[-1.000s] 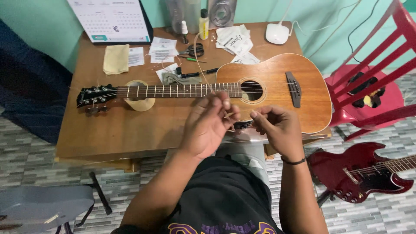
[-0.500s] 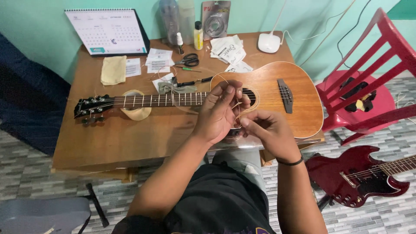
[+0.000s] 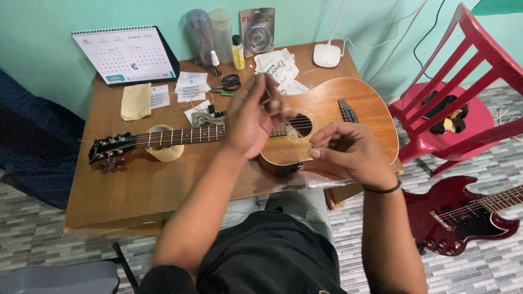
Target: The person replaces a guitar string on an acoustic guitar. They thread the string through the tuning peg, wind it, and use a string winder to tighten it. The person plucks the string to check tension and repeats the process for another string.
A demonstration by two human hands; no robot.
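The left hand (image 3: 251, 121), raised over the acoustic guitar (image 3: 305, 128) lying on the bench (image 3: 125, 185), and the right hand (image 3: 344, 152) nearer the soundhole both pinch a thin guitar string (image 3: 275, 113). Best kept taut and unkinked.

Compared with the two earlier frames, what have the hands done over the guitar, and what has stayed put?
The left hand has lifted up and away from the right hand, which stays low near the table's front edge with fingertips pinched; the two were close together before. A thin string seems to run between them, but it is too fine to confirm. The acoustic guitar and scissors lie unmoved.
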